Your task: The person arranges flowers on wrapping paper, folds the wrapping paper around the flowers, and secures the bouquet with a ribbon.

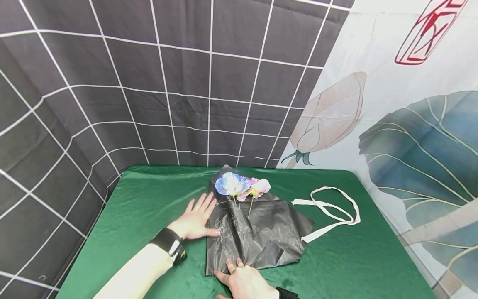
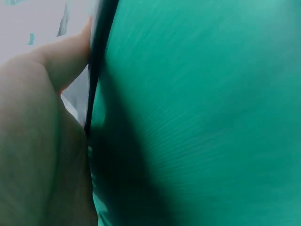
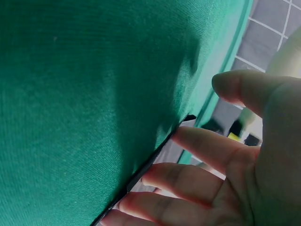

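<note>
A black sheet of wrapping paper (image 1: 269, 232), creased down its middle, lies on a green cloth. On its upper part rest a blue artificial flower (image 1: 228, 184) and a pink one (image 1: 260, 187) with thin stems. My left hand (image 1: 194, 220) is spread flat at the sheet's left edge, its thumb reaching onto the paper; in the left wrist view the thumb (image 2: 68, 59) is beside a dark edge. Along the lower edge, my right hand (image 1: 246, 281) touches the paper with extended fingertips. From the right wrist, those fingers (image 3: 188, 181) meet the sheet's edge, the thumb apart from it.
A white ribbon (image 1: 352, 220) loops on the cloth to the right, one end close to the paper. The green-covered table (image 1: 149, 195) backs onto a dark grid-patterned curtain (image 1: 186, 112). A cloth printed with lotus motifs (image 1: 328, 116) hangs at the right.
</note>
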`<state>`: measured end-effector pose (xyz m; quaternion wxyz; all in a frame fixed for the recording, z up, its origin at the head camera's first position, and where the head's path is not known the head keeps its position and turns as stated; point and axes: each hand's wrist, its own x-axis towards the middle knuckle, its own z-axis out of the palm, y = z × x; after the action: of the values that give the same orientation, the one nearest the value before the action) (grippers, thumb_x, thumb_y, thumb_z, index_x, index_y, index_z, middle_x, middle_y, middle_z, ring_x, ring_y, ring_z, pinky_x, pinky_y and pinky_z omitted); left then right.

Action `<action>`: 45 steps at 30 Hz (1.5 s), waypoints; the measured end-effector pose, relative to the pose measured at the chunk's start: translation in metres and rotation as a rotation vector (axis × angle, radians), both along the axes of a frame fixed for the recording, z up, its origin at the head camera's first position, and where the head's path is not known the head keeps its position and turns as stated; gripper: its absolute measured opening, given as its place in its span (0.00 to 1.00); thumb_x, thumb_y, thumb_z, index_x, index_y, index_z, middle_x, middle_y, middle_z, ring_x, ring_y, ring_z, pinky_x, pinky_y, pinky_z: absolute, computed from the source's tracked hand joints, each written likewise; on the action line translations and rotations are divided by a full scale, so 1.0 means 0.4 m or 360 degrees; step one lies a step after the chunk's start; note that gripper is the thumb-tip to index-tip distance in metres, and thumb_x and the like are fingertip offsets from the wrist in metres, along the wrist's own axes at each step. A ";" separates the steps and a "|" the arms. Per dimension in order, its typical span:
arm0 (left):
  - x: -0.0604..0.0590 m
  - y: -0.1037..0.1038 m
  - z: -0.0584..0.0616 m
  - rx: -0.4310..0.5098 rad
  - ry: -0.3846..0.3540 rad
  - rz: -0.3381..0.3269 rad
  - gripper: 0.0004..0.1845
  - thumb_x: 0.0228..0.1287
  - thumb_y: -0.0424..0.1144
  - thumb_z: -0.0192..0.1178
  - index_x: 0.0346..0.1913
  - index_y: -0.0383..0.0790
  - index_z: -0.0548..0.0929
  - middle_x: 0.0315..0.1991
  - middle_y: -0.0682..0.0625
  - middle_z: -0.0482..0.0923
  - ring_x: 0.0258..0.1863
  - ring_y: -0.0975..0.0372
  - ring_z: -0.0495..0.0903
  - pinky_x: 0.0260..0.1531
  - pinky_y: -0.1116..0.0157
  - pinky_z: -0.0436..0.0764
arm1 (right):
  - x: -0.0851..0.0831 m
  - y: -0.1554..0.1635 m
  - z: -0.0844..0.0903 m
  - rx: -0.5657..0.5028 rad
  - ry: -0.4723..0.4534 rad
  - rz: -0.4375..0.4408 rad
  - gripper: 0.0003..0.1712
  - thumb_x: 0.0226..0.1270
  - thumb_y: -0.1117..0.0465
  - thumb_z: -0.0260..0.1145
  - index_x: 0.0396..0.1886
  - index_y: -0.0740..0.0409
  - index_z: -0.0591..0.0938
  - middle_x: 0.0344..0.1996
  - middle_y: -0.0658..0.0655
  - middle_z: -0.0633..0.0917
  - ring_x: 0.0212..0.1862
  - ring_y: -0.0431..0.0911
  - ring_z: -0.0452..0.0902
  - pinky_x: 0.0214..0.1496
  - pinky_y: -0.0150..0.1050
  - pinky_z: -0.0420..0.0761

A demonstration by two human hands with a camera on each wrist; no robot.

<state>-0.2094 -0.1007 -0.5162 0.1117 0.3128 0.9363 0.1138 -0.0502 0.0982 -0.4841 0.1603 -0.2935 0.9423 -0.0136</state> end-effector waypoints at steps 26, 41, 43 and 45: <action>0.190 -0.020 -0.019 0.0113 -0.0002 -0.0554 0.56 0.57 0.62 0.63 0.82 0.43 0.49 0.84 0.44 0.41 0.82 0.45 0.44 0.76 0.38 0.49 | 0.044 0.143 -0.022 0.0027 0.0325 -0.0099 0.23 0.68 0.47 0.66 0.62 0.43 0.84 0.59 0.44 0.85 0.60 0.48 0.84 0.59 0.41 0.84; 0.191 -0.022 -0.013 0.0134 0.0027 -0.0555 0.57 0.56 0.62 0.64 0.81 0.40 0.49 0.83 0.41 0.42 0.82 0.43 0.44 0.76 0.37 0.46 | 0.045 0.258 0.017 -0.0159 0.0267 -0.0219 0.17 0.70 0.51 0.63 0.53 0.49 0.89 0.52 0.51 0.89 0.55 0.55 0.86 0.51 0.49 0.86; 0.191 -0.021 -0.012 0.0124 0.0022 -0.0549 0.57 0.56 0.61 0.64 0.82 0.40 0.49 0.83 0.42 0.42 0.82 0.44 0.44 0.76 0.38 0.46 | 0.041 0.232 0.022 -0.0193 0.0474 -0.0232 0.12 0.67 0.52 0.65 0.41 0.50 0.91 0.44 0.50 0.91 0.51 0.52 0.87 0.49 0.47 0.87; 0.192 -0.020 -0.012 0.0107 0.0033 -0.0549 0.57 0.57 0.61 0.64 0.82 0.41 0.49 0.83 0.42 0.42 0.82 0.44 0.44 0.77 0.38 0.47 | 0.040 0.193 0.018 -0.0225 0.0751 -0.0199 0.09 0.61 0.52 0.68 0.33 0.50 0.89 0.38 0.49 0.91 0.48 0.49 0.88 0.49 0.43 0.87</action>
<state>-0.1324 -0.1087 -0.5212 0.1095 0.4735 0.8655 0.1210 -0.0340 0.1755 -0.4769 -0.0862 -0.2402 0.9667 -0.0204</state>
